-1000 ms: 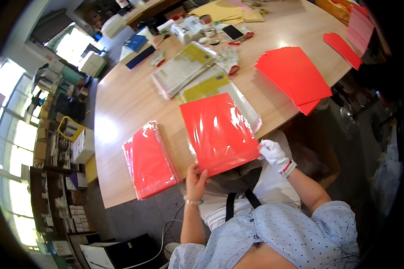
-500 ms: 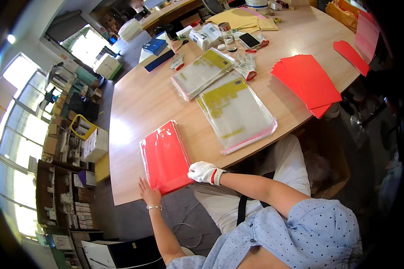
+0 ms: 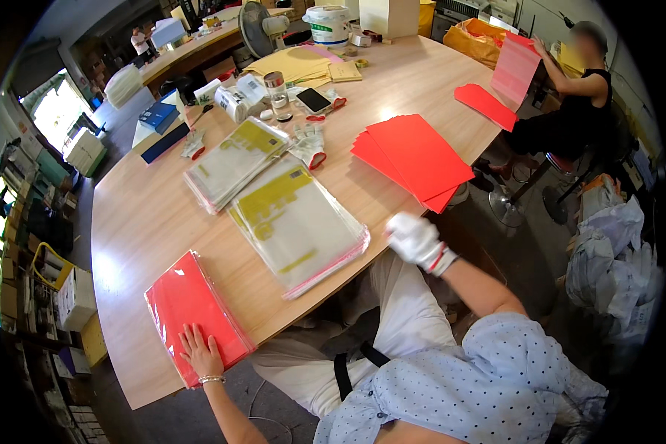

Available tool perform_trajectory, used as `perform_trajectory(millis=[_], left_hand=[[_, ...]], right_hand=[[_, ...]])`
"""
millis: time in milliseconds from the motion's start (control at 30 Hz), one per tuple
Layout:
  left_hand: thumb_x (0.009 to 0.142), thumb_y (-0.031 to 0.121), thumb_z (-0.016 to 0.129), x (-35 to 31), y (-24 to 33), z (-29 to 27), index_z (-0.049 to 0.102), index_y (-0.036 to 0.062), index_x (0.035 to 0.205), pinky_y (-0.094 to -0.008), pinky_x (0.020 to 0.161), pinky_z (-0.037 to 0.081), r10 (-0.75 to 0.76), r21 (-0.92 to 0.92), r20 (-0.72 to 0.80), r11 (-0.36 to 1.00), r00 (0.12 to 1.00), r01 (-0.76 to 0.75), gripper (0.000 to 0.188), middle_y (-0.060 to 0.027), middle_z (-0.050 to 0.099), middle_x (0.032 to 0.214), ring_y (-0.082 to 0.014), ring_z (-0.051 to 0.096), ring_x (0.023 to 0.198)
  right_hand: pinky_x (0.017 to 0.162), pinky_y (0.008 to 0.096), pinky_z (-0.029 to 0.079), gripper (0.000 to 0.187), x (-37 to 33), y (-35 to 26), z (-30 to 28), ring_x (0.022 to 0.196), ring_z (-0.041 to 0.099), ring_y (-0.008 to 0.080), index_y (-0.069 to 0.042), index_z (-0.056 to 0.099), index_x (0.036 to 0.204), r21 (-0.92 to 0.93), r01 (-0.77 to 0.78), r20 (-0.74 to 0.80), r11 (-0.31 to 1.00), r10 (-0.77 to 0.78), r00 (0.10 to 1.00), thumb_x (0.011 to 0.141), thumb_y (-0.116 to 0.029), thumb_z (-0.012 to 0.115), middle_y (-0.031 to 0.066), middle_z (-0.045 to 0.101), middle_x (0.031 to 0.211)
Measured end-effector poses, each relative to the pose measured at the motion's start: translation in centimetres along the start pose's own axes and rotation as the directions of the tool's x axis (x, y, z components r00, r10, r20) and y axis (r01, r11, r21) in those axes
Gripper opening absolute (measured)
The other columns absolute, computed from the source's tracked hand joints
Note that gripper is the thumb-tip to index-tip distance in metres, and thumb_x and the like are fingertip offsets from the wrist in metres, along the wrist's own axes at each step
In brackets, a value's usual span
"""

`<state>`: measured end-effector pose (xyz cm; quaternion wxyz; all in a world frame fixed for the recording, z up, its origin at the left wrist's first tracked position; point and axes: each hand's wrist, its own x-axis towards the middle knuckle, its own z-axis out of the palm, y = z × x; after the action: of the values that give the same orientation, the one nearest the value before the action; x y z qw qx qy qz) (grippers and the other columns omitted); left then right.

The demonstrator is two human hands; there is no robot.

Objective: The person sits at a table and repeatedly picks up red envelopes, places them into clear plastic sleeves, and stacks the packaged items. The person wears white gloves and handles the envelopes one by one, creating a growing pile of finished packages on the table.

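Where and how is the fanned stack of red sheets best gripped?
The fanned red sheets are probably best pinched at the near end, coming from the wearer's side, thumb above and fingers beneath: they lie flat, and that end appears to jut past the edge of the table, leaving its underside reachable. The gloved right hand is the nearer one.

Packets (image 3: 189, 300) left on table (image 3: 137, 222), sleeves (image 3: 307, 233) between, sheets (image 3: 425, 159) right, phone (image 3: 314, 101) behind

The wrapped stack (image 3: 189, 307) was red, the fanned sheets (image 3: 422, 159) too; I saw olive print on clear bags (image 3: 303, 226), dark dots on a pale-blue shirt (image 3: 451, 377).
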<state>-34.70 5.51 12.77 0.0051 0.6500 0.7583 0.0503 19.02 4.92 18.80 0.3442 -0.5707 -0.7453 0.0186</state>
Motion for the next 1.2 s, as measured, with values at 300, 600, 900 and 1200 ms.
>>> perform_trajectory(millis=[300, 600, 900, 1200], left_hand=[[0.089, 0.018, 0.054, -1.5, 6.4, -3.7, 0.050, 0.0000, 0.122, -0.0432, 0.096, 0.039, 0.070, -0.418, -0.464, 0.861, 0.883, -0.289, 0.038, -0.0172, 0.057, 0.119, -0.0303, 0.053, 0.112], [0.081, 0.007, 0.057, 0.9, 23.3, 0.3, 0.043, 0.0025, 0.129, -0.0425, 0.092, 0.043, 0.513, -0.501, -0.312, 0.626, 0.799, -0.597, 0.051, -0.0192, 0.047, 0.128, -0.0355, 0.050, 0.111], [0.080, 0.020, 0.059, 5.8, 27.6, 2.8, 0.059, 0.0053, 0.095, -0.0399, 0.081, 0.047, 0.541, 0.081, 0.059, 0.835, 0.839, -0.544, 0.021, -0.0142, 0.059, 0.097, -0.0297, 0.058, 0.091], [0.086, 0.020, 0.049, 8.2, 24.0, 4.7, 0.063, 0.0045, 0.092, -0.0408, 0.079, 0.049, 0.546, -0.334, -0.093, 0.770, 0.833, -0.543, 0.021, -0.0143, 0.063, 0.093, -0.0304, 0.060, 0.088]], right_hand=[[0.074, 0.0372, 0.047, 0.018, 1.4, 11.8, -6.0, 0.086, 0.057, 0.0274, -0.009, 0.053, 0.089, -0.239, -0.104, 0.138, 0.965, 0.140, 0.981, 0.076, -0.019, 0.060, 0.0076, 0.058, 0.082], [0.058, 0.0387, 0.048, 0.009, -0.7, 8.8, -8.4, 0.071, 0.059, 0.0274, -0.010, 0.055, 0.083, -0.425, -0.067, -0.016, 0.903, 0.066, 0.998, 0.080, -0.017, 0.059, 0.0089, 0.057, 0.072], [0.065, 0.0330, 0.045, 0.016, -12.4, 6.8, -4.6, 0.076, 0.053, 0.0210, -0.009, 0.053, 0.083, 0.728, -0.309, -0.360, 0.612, 0.725, 0.587, 0.083, -0.022, 0.061, 0.0059, 0.057, 0.087], [0.041, 0.0254, 0.038, 0.014, -9.1, 11.0, -5.6, 0.047, 0.048, 0.0115, -0.010, 0.053, 0.087, 0.937, -0.303, 0.043, 0.174, 0.803, 0.595, 0.087, -0.024, 0.051, -0.0003, 0.051, 0.065]])
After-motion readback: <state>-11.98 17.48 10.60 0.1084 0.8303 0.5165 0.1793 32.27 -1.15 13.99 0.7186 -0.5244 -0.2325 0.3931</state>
